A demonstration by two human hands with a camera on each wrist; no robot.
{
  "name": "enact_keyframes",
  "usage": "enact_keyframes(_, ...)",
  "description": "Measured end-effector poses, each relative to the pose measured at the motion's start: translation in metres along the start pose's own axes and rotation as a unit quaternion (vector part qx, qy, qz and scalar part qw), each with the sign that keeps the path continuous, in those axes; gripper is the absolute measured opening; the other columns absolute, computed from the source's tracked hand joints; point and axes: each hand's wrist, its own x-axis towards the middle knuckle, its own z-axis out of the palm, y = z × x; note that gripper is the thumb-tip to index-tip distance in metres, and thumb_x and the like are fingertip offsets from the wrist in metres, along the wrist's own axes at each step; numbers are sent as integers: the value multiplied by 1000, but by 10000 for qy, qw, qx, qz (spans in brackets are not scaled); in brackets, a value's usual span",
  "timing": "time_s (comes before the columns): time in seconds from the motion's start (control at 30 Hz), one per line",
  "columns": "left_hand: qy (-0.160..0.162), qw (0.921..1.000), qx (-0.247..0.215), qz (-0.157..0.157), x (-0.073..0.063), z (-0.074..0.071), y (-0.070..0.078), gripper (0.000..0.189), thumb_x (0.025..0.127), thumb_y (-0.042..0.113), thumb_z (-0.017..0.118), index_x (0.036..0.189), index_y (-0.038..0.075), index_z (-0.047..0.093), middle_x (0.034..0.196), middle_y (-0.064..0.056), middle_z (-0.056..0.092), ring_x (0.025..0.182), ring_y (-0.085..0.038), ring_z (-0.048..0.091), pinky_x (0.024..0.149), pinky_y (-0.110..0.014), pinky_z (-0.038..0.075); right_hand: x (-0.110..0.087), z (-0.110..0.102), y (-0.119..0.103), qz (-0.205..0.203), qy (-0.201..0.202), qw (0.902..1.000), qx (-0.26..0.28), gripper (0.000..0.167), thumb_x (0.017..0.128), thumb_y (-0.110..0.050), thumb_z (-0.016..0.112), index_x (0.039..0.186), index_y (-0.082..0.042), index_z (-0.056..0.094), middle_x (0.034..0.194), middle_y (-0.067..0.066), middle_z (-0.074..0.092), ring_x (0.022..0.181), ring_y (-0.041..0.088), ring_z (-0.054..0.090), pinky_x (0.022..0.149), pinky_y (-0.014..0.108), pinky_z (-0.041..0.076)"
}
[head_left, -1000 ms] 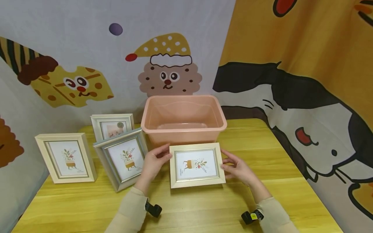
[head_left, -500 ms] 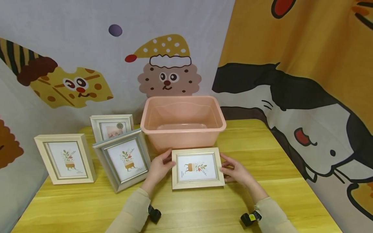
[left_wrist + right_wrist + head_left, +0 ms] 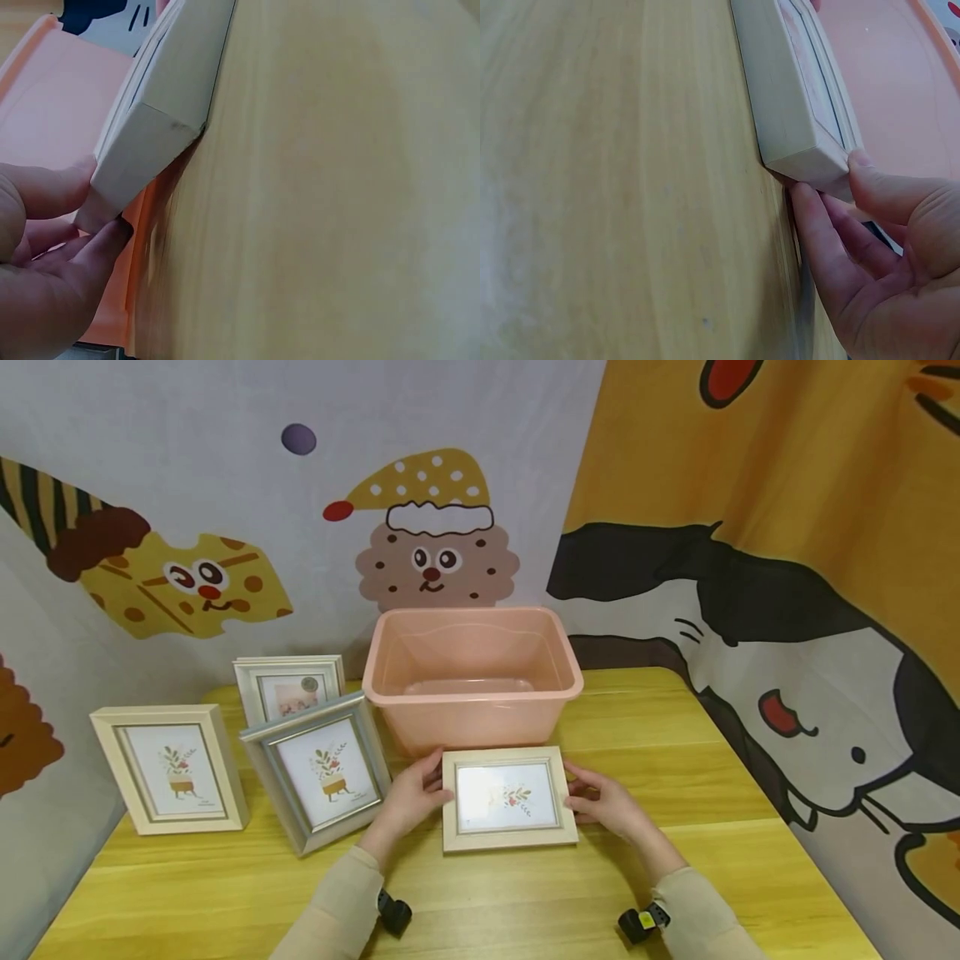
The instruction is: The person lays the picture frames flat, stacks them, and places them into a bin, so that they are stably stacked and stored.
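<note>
A cream picture frame (image 3: 510, 802) with a plant drawing turned sideways lies face up in front of the pink plastic bin (image 3: 472, 722). My left hand (image 3: 408, 800) pinches its left end, thumb on top and fingers beneath, as the left wrist view of the frame's side (image 3: 161, 112) shows. At the opposite end my right hand (image 3: 606, 806) grips it the same way; in the right wrist view the thumb (image 3: 874, 180) presses the upper edge. The frame's near edge is down at the tabletop, while its far side is tilted up toward the bin.
Left of the bin stand a cream frame (image 3: 168, 822), a silver-blue frame (image 3: 303, 827) leaning at an angle, and a whitish frame (image 3: 251, 689) behind it. They stand on the wooden table (image 3: 675, 760). A cartoon-printed curtain (image 3: 510, 435) hangs close behind.
Both hands have lowered the cream frame toward the table and slightly nearer the body, and it leans flatter. Glare now covers part of its picture. The bin and other frames stay put.
</note>
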Motion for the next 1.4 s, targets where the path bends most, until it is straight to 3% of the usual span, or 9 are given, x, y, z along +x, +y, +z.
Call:
enact_keyframes(0.2,137,9994,265,-156,-1,0,-2,72,83,-11,73,145,-13,36,135,-32,51,118,-40,58,93,-38,53,-1,1,-1,27,-46,9999,-95,63,94,1,64,149,7,34,115,27,57,99,31,63,78,41,60)
enact_keyframes(0.43,102,9985,528,-134,-3,-2,-2,71,83,-7,75,144,-11,40,134,-30,54,115,-39,60,92,-41,53,-2,0,1,-37,-175,9998,-33,63,94,1,64,148,9,33,116,29,57,98,31,63,79,41,59)
enact_keyframes(0.73,69,9930,1148,-258,-3,-2,-2,69,83,-1,77,146,0,46,142,-19,51,119,-30,59,93,-35,53,-1,-1,3,84,-88,9999,-43,61,94,0,66,148,5,39,115,24,58,96,25,62,78,37,59)
enact_keyframes(0.87,-10,9892,1438,-276,-5,-3,0,68,84,2,77,146,5,48,145,-16,49,121,-29,58,97,-39,50,-2,-1,4,-52,-115,9999,-80,61,93,0,66,147,5,39,117,26,57,97,26,61,78,37,60)
enact_keyframes(1.03,-168,9854,1692,-128,-8,-4,5,69,86,6,77,147,5,46,150,-15,44,133,-32,46,108,-46,40,-1,-1,5,-126,-140,9998,-41,62,93,1,66,147,8,37,117,27,56,98,29,61,78,38,60)
enact_keyframes(1.13,-190,9819,1882,25,-9,-3,9,67,87,9,77,147,6,47,150,-16,44,137,-33,40,112,-49,34,0,-2,4,-162,59,9993,-345,62,93,-2,67,147,8,39,115,23,59,100,29,62,77,33,59)
enact_keyframes(1.23,-111,9810,1931,165,-12,-4,14,61,89,12,75,145,6,50,146,-16,49,135,-35,44,111,-50,35,0,-4,1,-378,391,9943,-917,60,93,-6,69,145,8,42,112,19,64,100,30,63,76,29,57)
enact_keyframes(1.4,76,9884,1435,494,-18,-8,25,50,90,7,73,138,2,58,131,-17,62,120,-35,58,102,-51,45,1,-5,-5,-838,915,9783,-1657,55,93,-14,71,141,5,50,109,13,69,100,30,64,83,34,55)
